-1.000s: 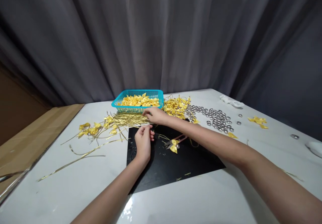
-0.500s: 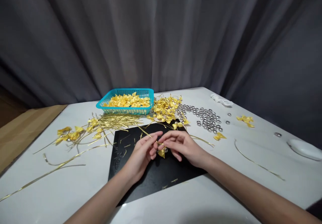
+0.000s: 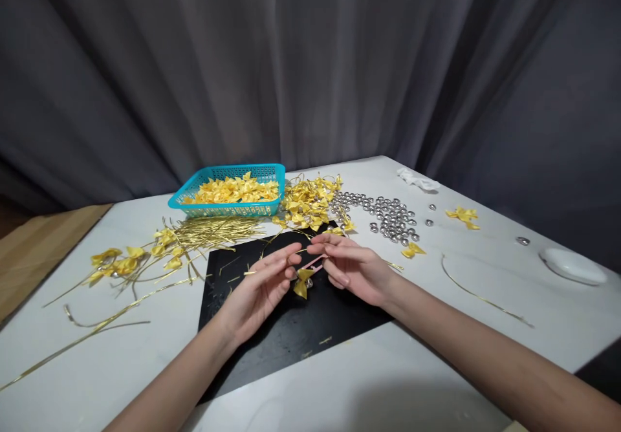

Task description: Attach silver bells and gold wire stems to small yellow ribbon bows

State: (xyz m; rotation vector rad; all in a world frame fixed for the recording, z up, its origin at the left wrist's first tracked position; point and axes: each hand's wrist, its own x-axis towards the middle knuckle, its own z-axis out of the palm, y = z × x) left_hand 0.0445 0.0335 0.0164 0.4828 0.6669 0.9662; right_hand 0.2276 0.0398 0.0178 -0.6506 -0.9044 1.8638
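Over a black mat (image 3: 286,348), my left hand (image 3: 257,286) and my right hand (image 3: 359,269) face each other with fingertips a little apart. A gold cord (image 3: 301,251) runs between them, its ends pinched in the fingers of both hands. Below the cord hangs a yellow ribbon bow (image 3: 302,284) with a small silver bead (image 3: 309,283) beside it. A thin pinkish strip (image 3: 316,266) shows between the bow and my right fingers; what it is I cannot tell. Part of the cord is hidden behind my fingers.
A blue basket (image 3: 228,209) of yellow bows stands at the back. Cut gold cords (image 3: 218,230) lie before it, and finished-looking bows with cords (image 3: 310,202) are heaped beside it. Silver beads (image 3: 392,215) spread rightward. A white dish (image 3: 572,267) sits far right.
My hands have drawn slightly apart, and more of the bow and the cord between the fingers shows. The whole view has shifted a little, moving the table things leftward and up.
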